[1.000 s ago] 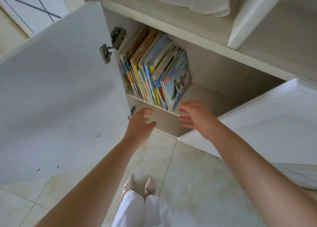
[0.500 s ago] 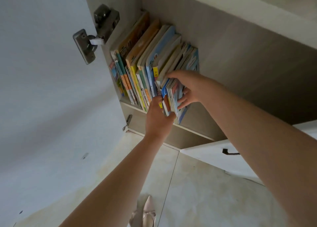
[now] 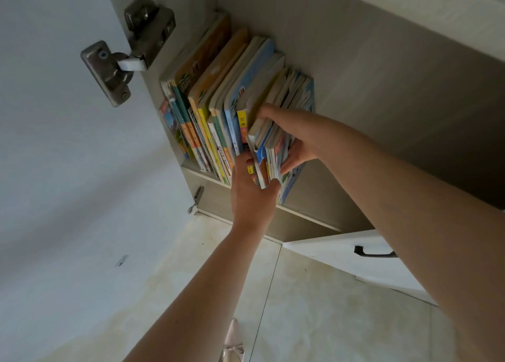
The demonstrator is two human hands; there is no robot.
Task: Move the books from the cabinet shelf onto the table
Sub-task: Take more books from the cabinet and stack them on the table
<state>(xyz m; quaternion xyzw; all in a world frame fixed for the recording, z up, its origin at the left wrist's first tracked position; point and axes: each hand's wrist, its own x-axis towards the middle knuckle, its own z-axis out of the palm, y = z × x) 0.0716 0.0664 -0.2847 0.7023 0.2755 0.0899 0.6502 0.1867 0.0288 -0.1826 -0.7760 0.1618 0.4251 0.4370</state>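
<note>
Books (image 3: 218,110), a row of thin colourful paperbacks, are standing upright at the left end of the pale wooden cabinet shelf (image 3: 306,214), leaning slightly against one another. The right hand (image 3: 292,140) is closing around a clump of thin booklets (image 3: 276,148) at the right end of the row: its thumb is lying across the top edges and its fingers (image 3: 293,160) are pressing the outer cover from the right. The left hand (image 3: 252,194) is bracing the same clump from below and from the left, with fingertips curling over the bottom edges at the shelf's front lip; how firmly it is pinching cannot be told. This clump is tilting forward, its lower corners overhanging the lip, while the books to its left are sitting back inside. To the right of the clump the shelf is lying bare as far as the shadowed side wall. The white cabinet door (image 3: 68,142) is hanging open on the left, carried by a grey metal hinge (image 3: 123,58). A second white door with a dark handle (image 3: 374,253) is standing open at lower right. Beige floor tiles (image 3: 314,307) are spreading below, with a pale pointed shoe (image 3: 232,345) at the bottom edge.
</note>
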